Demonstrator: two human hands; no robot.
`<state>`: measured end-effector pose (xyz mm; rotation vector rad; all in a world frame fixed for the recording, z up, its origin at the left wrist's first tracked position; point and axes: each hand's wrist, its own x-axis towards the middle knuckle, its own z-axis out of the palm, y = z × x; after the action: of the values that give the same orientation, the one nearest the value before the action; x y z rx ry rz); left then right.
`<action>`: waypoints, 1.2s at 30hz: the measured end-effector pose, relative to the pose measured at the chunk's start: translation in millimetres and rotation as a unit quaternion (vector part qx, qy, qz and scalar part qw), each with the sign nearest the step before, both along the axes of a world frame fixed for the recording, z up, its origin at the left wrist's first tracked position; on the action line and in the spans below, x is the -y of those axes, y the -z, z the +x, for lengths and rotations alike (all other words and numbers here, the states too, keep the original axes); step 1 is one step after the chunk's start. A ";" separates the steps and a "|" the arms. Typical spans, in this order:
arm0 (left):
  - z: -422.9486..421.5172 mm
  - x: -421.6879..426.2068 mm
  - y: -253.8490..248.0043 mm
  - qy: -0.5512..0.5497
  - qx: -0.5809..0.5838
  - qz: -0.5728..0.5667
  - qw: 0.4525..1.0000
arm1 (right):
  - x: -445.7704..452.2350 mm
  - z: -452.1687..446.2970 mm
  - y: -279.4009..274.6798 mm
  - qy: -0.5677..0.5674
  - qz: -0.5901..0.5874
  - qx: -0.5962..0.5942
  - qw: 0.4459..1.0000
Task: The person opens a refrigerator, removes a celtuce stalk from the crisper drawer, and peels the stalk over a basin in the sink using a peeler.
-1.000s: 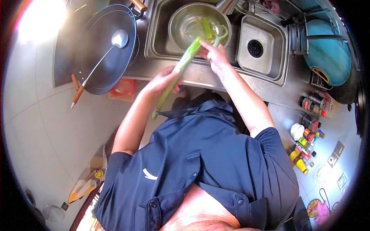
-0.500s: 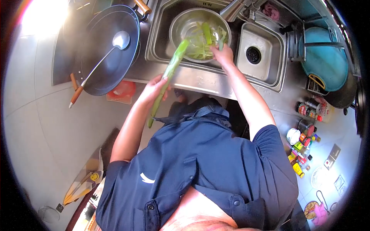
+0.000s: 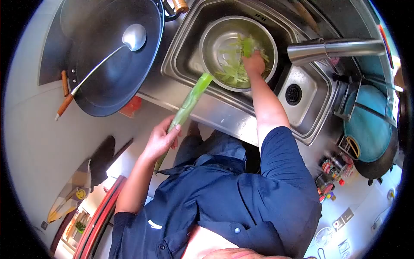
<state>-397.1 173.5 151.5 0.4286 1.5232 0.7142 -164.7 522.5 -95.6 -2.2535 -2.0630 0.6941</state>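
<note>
My left hand point(image 3: 163, 139) is wrapped around a long green celtuce stem point(image 3: 192, 99), in front of the sink. The stem slants up to the right, its bright, partly peeled end near the bowl; the lower end hangs below my hand. My right hand point(image 3: 254, 64) reaches into a metal bowl point(image 3: 208, 64) standing in the left sink basin. Its fingers look closed by a bright green piece point(image 3: 246, 46), but what they hold is hidden. Thin green peelings point(image 3: 233, 74) lie in the bowl beneath and beside it.
Left of the sink is a large dark wok point(image 3: 103, 73) with a metal ladle point(image 3: 134, 38) resting in it. A steel faucet point(image 3: 336, 49) extends over the smaller basin point(image 3: 302, 113). A rack with a turquoise round board point(image 3: 371, 125) and several bottles point(image 3: 330, 168) stand at right.
The view has turned and moved closer to the sink. My right hand has gone deeper over the bowl's peelings. My left hand still grips the stem, its top end just outside the bowl.
</note>
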 end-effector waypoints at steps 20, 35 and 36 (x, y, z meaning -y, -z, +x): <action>36.6 -112.4 31.0 0.126 -0.098 0.024 0.987 | 69.5 71.1 -75.0 0.218 -0.104 -0.497 0.833; 100.6 -222.7 87.2 0.332 -0.429 0.171 0.823 | 128.4 102.7 -179.7 0.234 -0.259 -0.747 0.566; 108.2 -219.0 76.9 0.229 -0.280 0.171 0.916 | 132.4 102.1 -181.9 0.223 -0.274 -0.761 0.544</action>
<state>-288.9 392.5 74.6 1.2998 1.7295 0.4998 -62.6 390.1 86.3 -0.9580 -0.3447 2.1891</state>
